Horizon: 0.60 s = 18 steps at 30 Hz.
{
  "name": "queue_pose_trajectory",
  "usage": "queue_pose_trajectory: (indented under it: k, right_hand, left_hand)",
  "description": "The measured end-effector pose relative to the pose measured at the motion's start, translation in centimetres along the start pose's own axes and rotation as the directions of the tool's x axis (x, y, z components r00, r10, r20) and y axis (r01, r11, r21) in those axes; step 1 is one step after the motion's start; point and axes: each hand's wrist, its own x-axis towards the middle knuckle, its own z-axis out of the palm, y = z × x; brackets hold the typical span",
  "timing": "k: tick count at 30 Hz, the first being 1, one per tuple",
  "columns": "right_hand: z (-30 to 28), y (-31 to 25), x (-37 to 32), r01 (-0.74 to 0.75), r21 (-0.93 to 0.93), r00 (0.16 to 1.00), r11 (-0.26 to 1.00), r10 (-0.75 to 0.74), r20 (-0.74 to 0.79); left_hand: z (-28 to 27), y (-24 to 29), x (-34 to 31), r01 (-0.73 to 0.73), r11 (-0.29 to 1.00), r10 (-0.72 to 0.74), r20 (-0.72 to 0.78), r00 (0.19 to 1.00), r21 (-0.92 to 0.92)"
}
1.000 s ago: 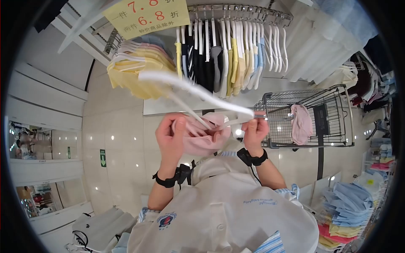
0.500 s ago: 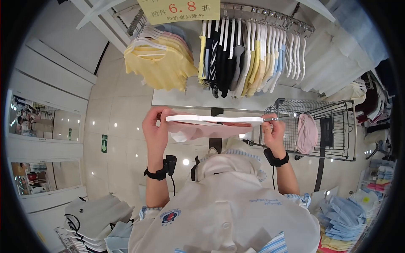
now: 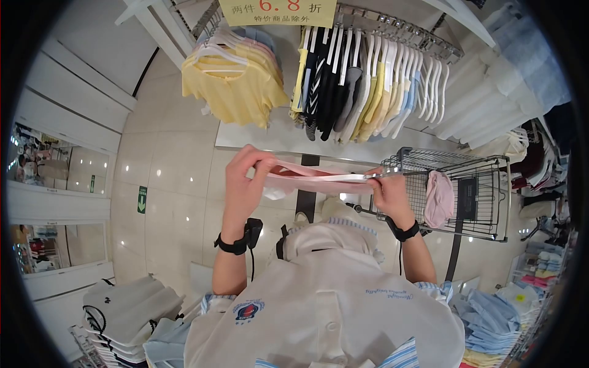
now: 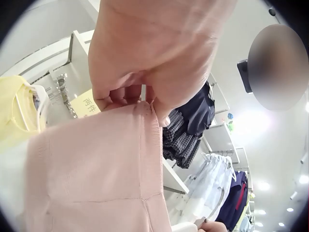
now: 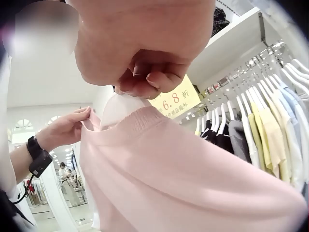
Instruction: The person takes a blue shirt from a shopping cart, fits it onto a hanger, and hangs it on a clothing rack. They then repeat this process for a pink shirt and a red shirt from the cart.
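A pink knit garment [image 3: 294, 182] with a ribbed edge is stretched between both hands in front of the body. In the head view the left hand [image 3: 248, 178] pinches one end of its edge. The left wrist view shows that pinch at the corner of the pink cloth [image 4: 101, 169]. The right hand [image 3: 391, 195] grips a white clothes hanger [image 3: 343, 178] by its hook end. In the right wrist view the hanger [image 5: 120, 110] goes down into the garment's opening below the curled fingers; its lower part is hidden by the cloth.
A wire shopping cart [image 3: 485, 214] holding a pink garment [image 3: 439, 199] stands at the right. Ahead, a rail [image 3: 392, 40] carries clothes and bare hangers, with yellow tops [image 3: 230, 86] at its left. Folded blue clothes [image 3: 491, 319] lie near right; grey tops [image 3: 129, 306] near left.
The white hanger, earlier tilted above the garment, has gone down into its opening. The left hand now pinches the garment's far end, and the cloth is drawn out straight between the hands.
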Motion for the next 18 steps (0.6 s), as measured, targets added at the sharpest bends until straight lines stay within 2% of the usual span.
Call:
queue_pose_trajectory:
  k: [1, 3, 4, 6, 7, 8, 10, 12, 13, 14, 15, 16, 17, 18]
  right_hand:
    - [0.2, -0.4, 0.1, 0.0, 0.002, 1.0, 1.0, 0.0, 0.003]
    - [0.3, -1.3, 0.5, 0.046, 0.067, 0.995, 0.997, -0.052, 0.083]
    - [0.3, -1.5, 0.8, 0.094, 0.094, 0.99, 0.991, -0.103, 0.095]
    - [-0.1, -2.9, 1.7, 0.12, 0.126, 0.982, 0.985, -0.137, 0.132]
    - [0.0, -3.5, 2.0, 0.145, 0.158, 0.971, 0.977, -0.171, 0.166]
    - [0.4, -3.6, 2.0, 0.143, 0.16, 0.972, 0.977, -0.169, 0.163]
    - [1.4, -3.6, 1.9, 0.201, 0.142, 0.932, 0.969, -0.234, 0.275]
    - [2.1, -5.0, 2.0, 0.206, 0.148, 0.925, 0.967, -0.242, 0.292]
    - [2.4, -5.4, 2.2, 0.213, 0.155, 0.918, 0.965, -0.252, 0.307]
    - [2.7, -5.4, 2.3, 0.218, 0.159, 0.916, 0.963, -0.258, 0.306]
    - [3.0, -5.2, 2.3, 0.215, 0.199, 0.936, 0.956, -0.261, 0.238]
    - [3.2, -5.1, 2.3, 0.213, 0.241, 0.952, 0.947, -0.257, 0.169]
    - [3.1, -4.9, 2.3, 0.213, 0.245, 0.951, 0.946, -0.258, 0.169]
    - [2.8, -4.5, 2.0, 0.17, 0.252, 0.968, 0.953, -0.21, 0.139]
  left_hand:
    - [0.4, 0.4, 0.1, 0.003, 1.0, -0.003, -0.001, 1.0, 0.001]
    - [1.3, 1.0, 0.5, 0.08, 0.997, -0.082, 0.091, 0.992, 0.022]
    - [1.4, 1.0, 0.7, 0.082, 0.996, -0.084, 0.09, 0.992, 0.022]
    - [1.6, 1.0, 1.3, 0.089, 0.995, -0.098, 0.232, 0.968, 0.048]
    - [1.6, 0.9, 1.5, 0.089, 0.995, -0.099, 0.233, 0.967, 0.05]
    - [1.7, 0.8, 1.6, 0.071, 0.997, -0.077, 0.272, 0.959, 0.031]
    - [2.3, 0.9, 1.6, 0.054, 0.999, -0.054, 0.311, 0.949, 0.009]
    - [3.7, 1.2, 1.5, -0.041, 0.999, 0.048, 0.405, 0.913, -0.026]
    - [4.3, 1.1, 1.5, -0.042, 0.999, 0.047, 0.4, 0.915, -0.023]
    - [4.9, 0.8, 1.4, -0.067, 0.998, 0.056, 0.42, 0.906, 0.011]
    - [5.0, 0.7, 1.3, -0.09, 0.995, 0.061, 0.441, 0.895, 0.046]
    - [4.5, 1.2, 1.2, 0.104, 0.984, -0.16, 0.453, 0.877, 0.146]
    - [3.7, 1.5, 1.0, 0.106, 0.983, -0.164, 0.452, 0.877, 0.149]
    - [2.6, 1.6, 0.7, 0.238, 0.963, -0.269, 0.452, 0.85, 0.126]
